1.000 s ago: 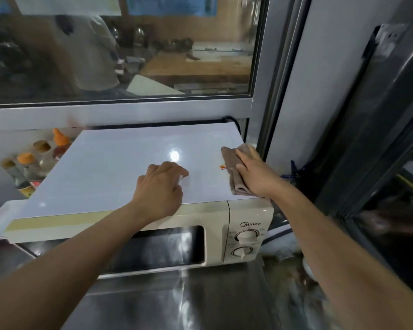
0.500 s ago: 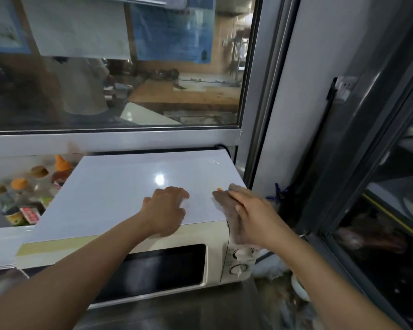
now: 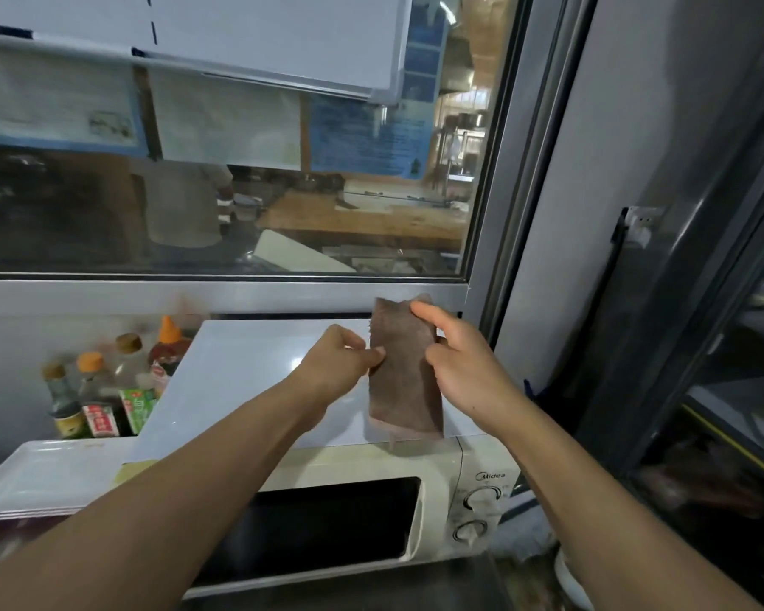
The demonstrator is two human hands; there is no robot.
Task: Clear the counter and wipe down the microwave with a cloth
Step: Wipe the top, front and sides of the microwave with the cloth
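Nearest the camera, the cream microwave (image 3: 362, 478) is sitting on the steel surface (image 3: 371, 584), its dark glass door glossy and its two round dials at the right. A smooth white board (image 3: 248, 381) is lying flat on its top. Above that, both hands are holding the brown cloth (image 3: 404, 372) upright in the air, clear of the microwave. The left hand (image 3: 334, 366) is pinching the cloth's left edge between thumb and curled fingers; the right hand (image 3: 464, 368) is gripping its right edge, forefinger extended along the top. The cloth is looking soft, matte and slightly nappy, folded into a narrow rectangle with a frayed lower hem. A loose pinch could be letting it slip or unfold unevenly. Further left, sauce bottles (image 3: 107, 385) with orange caps are crowding the wall, easily knocked by a wide wiping sweep.
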